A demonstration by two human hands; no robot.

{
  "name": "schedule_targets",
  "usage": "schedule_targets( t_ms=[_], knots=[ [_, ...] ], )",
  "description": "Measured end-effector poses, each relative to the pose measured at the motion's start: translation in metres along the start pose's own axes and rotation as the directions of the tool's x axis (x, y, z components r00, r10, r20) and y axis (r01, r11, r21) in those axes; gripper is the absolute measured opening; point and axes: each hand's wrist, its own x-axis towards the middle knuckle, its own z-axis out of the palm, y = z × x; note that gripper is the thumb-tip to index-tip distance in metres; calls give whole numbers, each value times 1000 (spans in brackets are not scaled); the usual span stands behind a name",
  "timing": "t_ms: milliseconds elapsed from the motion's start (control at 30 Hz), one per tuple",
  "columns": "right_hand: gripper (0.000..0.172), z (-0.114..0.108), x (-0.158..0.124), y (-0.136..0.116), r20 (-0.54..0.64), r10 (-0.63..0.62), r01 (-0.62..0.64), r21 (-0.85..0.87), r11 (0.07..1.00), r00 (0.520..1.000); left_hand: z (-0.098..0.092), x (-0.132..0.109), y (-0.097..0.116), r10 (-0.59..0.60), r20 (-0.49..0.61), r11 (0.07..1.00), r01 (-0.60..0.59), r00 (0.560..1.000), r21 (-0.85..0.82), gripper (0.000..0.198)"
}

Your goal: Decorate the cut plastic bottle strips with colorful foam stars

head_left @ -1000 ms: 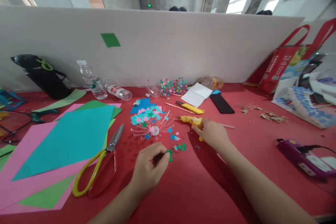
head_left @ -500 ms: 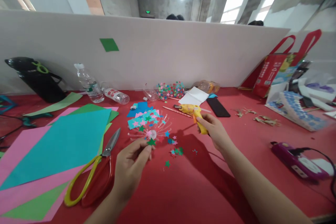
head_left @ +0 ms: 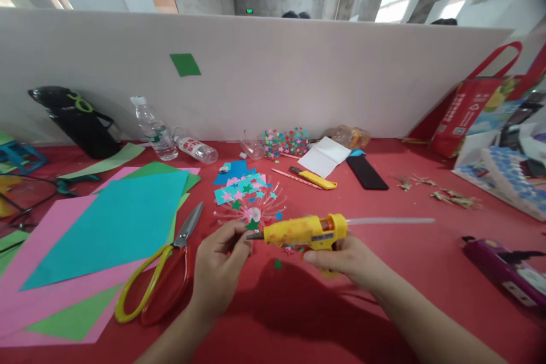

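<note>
Between the fingertips of my left hand (head_left: 222,264) is a small green paper star (head_left: 252,224). My right hand (head_left: 347,259) is wrapped round the handle of a yellow hot glue gun (head_left: 302,231), with a clear glue stick (head_left: 390,220) standing out of its back end. The gun lies level, its dark nozzle at my left fingertips by the star. Just beyond my left hand is a cut plastic bottle base (head_left: 255,214) with thin strips spread out like a flower. A loose green star (head_left: 278,264) lies on the red table below the gun, which hides other small stars.
Scissors (head_left: 168,273) and coloured paper sheets (head_left: 111,222) lie at left. Farther back are clear bottles (head_left: 156,133), a star-covered bottle piece (head_left: 285,143), a yellow cutter (head_left: 318,179) and a black phone (head_left: 367,172). A purple power strip (head_left: 499,267) sits at right.
My right hand has brought the glue gun nearer and turned it sideways, its nozzle now at the star. The yellow cutter behind has come into view. My left hand still pinches the star.
</note>
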Motion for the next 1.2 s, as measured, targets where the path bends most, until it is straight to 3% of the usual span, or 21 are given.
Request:
schedule_targets(
  t_ms=[300,433,1200],
  knots=[
    [33,7,-7,14,-172,-155,125,-170,978,973,0,-1,-1,-12,-16,1000,12,1000,13,20],
    [26,9,-6,10,-145,-247,210,-232,950,958,0,-1,-4,4,-22,1000,-4,1000,6,20],
    [32,12,-5,11,-137,-140,112,-195,974,981,2,-2,0,24,-27,1000,-25,999,-7,19]
  ],
)
